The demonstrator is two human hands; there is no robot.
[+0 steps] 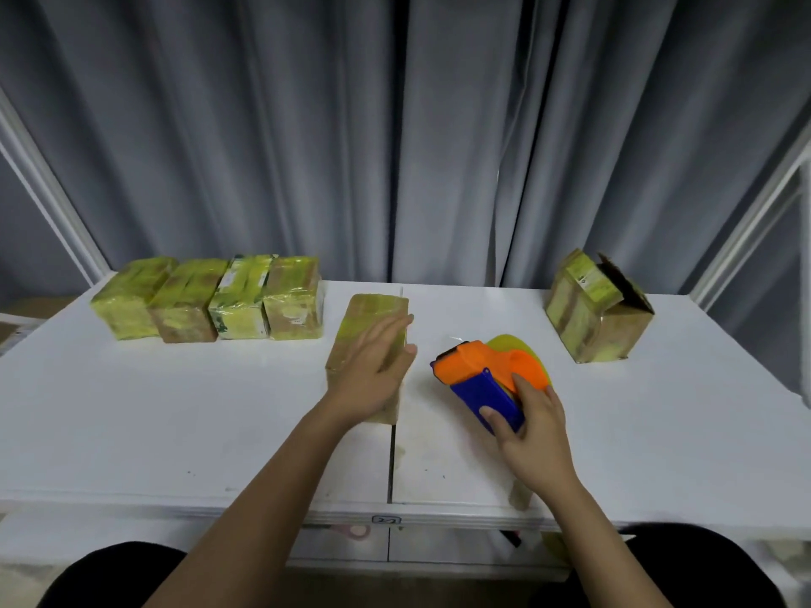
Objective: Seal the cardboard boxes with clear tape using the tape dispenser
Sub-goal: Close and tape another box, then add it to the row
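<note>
- Where the white table (175, 432) meets the person's lap, both bare forearms reach forward over its near edge.
- Nearest, the right hand (533, 425) grips the tape dispenser (487, 379): its thumb lies across the blue handle and its fingers curl round the far side, one fingertip up on the orange body.
- That dispenser sits just right of the table's centre seam, its orange head pointing left and away, with a yellow-green tape roll (511, 344) showing behind the orange part.
- Just left of it, the left hand (373, 370) lies flat on the middle cardboard box (373, 309), fingers straight and spread, holding nothing, the palm pressing the top face.
- This box lies lengthwise away from the person, on the seam, apart from the dispenser.
- Farther back on the left, a row of four taped boxes (210, 298) stands side by side, touching, shiny with tape.
- Far right, one open box (599, 307) stands alone, tilted, its brown flaps loose.
- Behind the table hangs a grey curtain (395, 125).
</note>
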